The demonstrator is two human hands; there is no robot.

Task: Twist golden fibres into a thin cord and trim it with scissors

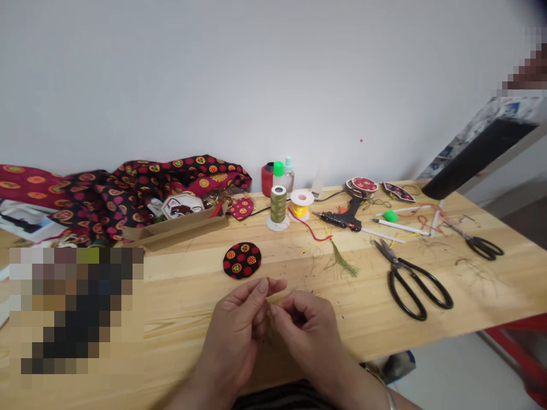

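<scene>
Wooden table. Near centre, we see left hand and right hand each pinching thin thread, round patch just beyond. We judge slackened fingers could lose it; loose ends could tangle.

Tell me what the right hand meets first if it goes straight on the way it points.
The left hand, most likely: the right hand points leftward at it. Depth is unclear, so they may already touch.
</scene>
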